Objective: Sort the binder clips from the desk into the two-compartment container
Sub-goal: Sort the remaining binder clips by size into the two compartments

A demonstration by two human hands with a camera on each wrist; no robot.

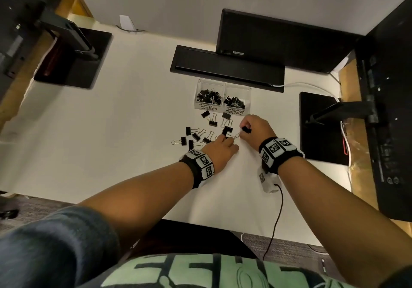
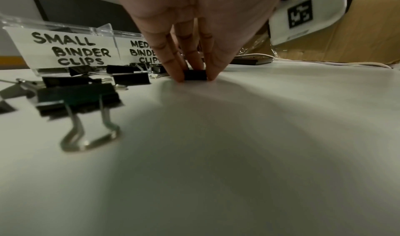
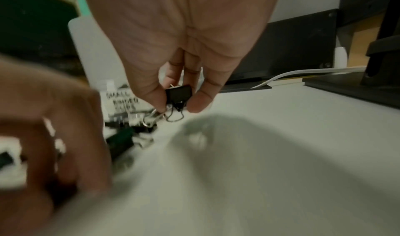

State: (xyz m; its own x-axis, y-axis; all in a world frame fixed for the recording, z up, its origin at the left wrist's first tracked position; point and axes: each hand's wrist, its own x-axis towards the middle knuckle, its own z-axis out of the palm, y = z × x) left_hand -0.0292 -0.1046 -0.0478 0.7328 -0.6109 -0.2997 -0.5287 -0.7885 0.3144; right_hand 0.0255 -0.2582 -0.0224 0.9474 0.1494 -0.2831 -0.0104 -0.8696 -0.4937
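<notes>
A clear two-compartment container [image 1: 223, 108] stands mid-desk, labelled SMALL BINDER CLIPS [image 2: 71, 48] on the left and MEDIUM on the right; both halves hold black clips. Several loose black binder clips [image 1: 196, 135] lie on the white desk in front of it. My left hand [image 1: 223, 147] is down on the desk, thumb and fingers pinching a small black clip [image 2: 194, 75] that rests on the surface. My right hand [image 1: 254, 127] hovers just right of the pile and pinches another black clip [image 3: 179, 94] above the desk, its wire handles hanging down.
A black keyboard [image 1: 227, 68] and a monitor [image 1: 281, 40] lie behind the container. Monitor stand bases sit at left [image 1: 75, 58] and right [image 1: 321, 127]. A large clip [image 2: 78, 99] lies close to my left wrist. A white cable [image 1: 307, 86] runs along the right.
</notes>
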